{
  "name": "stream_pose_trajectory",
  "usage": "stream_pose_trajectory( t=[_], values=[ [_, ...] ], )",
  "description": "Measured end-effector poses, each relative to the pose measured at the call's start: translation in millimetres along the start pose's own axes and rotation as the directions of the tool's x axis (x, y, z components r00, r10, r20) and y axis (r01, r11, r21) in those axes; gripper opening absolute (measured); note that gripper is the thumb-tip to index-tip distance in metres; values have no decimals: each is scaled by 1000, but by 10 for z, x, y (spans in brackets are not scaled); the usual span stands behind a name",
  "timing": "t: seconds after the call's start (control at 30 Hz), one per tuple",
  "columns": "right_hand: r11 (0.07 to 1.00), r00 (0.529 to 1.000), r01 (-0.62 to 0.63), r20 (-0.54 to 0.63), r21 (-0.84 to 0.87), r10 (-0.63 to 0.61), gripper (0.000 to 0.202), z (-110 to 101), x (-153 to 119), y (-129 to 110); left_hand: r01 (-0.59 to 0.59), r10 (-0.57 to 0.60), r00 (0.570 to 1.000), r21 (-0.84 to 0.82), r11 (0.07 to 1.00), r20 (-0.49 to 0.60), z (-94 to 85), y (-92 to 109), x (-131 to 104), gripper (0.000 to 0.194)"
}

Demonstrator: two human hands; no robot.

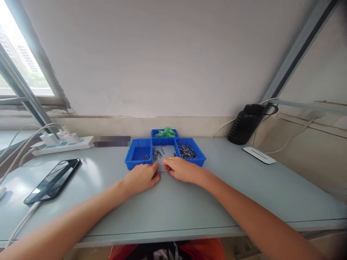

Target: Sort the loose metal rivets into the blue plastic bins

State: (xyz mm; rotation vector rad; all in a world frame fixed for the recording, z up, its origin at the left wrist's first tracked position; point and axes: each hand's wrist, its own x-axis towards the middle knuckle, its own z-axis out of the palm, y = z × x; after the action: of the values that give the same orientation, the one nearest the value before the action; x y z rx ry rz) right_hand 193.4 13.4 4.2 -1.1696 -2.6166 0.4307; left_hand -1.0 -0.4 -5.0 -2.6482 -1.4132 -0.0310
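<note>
Close together at the middle of the desk, both my hands are closed, fingertips facing each other. My left hand (143, 177) pinches near the front of the left blue bin; what is in its fingers is too small to make out. My right hand (179, 168), with a ring on one finger, is curled in a pinch before the right bin, its hold hidden too. A thin edge or line shows between the fingertips. Thin dark metal pieces (157, 154) lie scattered on a pale surface between the left bin (130, 164) and the right bin (201, 161), which holds many more.
Behind stands a blue bin (153, 132) with green plastic packets (167, 132). At left are a phone (54, 180) on a cable and a power strip (86, 142) with chargers. A black bottle (245, 124) and a white flat device (258, 155) stand right.
</note>
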Motion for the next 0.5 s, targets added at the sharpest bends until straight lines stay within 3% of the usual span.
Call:
stream_pose_trajectory(
  t=[0.13,0.27,0.5],
  values=[
    [995,998,-23,59,98,18,14,-123,-31,-84,-33,33,999,-38,999,-9,28,-57,22,26],
    [993,999,-4,48,117,-2,12,-129,-46,-94,-151,152,988,-42,988,20,8,-100,27,30],
    [996,995,-50,83,-79,57,22,-68,-42,2,-194,194,981,-58,979,-4,-92,-114,21,28]
  ],
)
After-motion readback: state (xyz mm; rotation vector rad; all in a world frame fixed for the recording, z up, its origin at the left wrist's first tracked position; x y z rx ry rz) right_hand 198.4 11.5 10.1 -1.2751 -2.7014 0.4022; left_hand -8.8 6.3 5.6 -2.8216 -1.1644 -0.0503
